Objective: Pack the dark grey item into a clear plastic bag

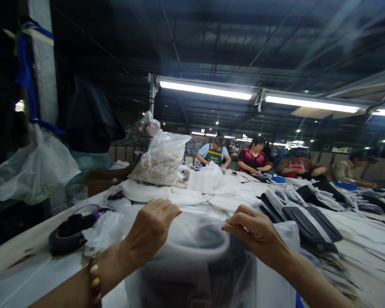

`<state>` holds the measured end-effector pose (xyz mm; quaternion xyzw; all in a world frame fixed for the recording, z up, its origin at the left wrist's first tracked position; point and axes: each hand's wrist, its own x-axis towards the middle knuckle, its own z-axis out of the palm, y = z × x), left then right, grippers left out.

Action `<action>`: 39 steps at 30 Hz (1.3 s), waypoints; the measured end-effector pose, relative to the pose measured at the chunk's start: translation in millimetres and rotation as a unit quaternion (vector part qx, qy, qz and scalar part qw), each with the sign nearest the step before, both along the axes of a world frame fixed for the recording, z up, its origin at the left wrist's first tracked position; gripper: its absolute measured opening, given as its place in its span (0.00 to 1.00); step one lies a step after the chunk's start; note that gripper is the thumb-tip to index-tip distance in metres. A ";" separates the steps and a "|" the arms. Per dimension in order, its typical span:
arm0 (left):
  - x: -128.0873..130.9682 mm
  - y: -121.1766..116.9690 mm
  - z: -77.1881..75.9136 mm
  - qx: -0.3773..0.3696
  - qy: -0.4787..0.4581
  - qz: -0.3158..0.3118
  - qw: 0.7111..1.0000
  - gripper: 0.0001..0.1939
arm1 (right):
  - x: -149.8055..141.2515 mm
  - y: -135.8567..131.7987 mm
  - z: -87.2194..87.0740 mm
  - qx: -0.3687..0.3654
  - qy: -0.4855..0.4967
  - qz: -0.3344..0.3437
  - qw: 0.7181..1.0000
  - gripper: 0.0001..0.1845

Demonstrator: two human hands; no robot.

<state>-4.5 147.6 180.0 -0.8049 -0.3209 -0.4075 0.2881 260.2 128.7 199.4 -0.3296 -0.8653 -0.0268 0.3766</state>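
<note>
In front of me a clear plastic bag (179,261) surrounds a dark item with a pale rounded rim; its exact kind is blurred by the plastic. On the bag's upper left edge my left hand (154,229) is closed, fingers curled over the film. My right hand (255,231) pinches the upper right edge between thumb and fingers. A beaded bracelet (95,280) circles my left wrist. Left of the bag lie a black roll of tape (69,235) and some crumpled plastic (105,229).
Dark padded panels (311,224) lie stacked on the right. White sheets (167,192) and a stuffed plastic bag (162,158) stand farther back. Several people work along the table's far side. At left, a plastic bag (35,167) hangs from a post (43,64).
</note>
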 end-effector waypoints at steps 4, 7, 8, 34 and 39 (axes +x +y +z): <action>1.1 4.0 5.1 -0.103 -0.039 -0.018 0.994 0.16 | 3.1 1.6 1.9 -0.013 -0.052 -0.018 0.998 0.15; 1.7 3.0 9.9 -0.180 -0.075 -0.021 0.981 0.14 | 2.6 1.2 5.5 -0.073 -0.065 -0.034 0.995 0.20; 1.9 2.4 11.0 -0.193 -0.085 -0.029 0.977 0.14 | 2.3 1.1 7.7 -0.100 -0.068 -0.044 0.992 0.21; 2.4 -3.1 5.0 -0.067 -0.096 -0.026 0.993 0.14 | -28.2 33.4 39.5 -0.418 -0.040 0.036 0.907 0.04; 2.1 -4.1 2.4 -0.048 -0.085 -0.026 0.995 0.13 | -31.4 33.4 45.0 -0.395 -0.005 0.005 0.919 0.04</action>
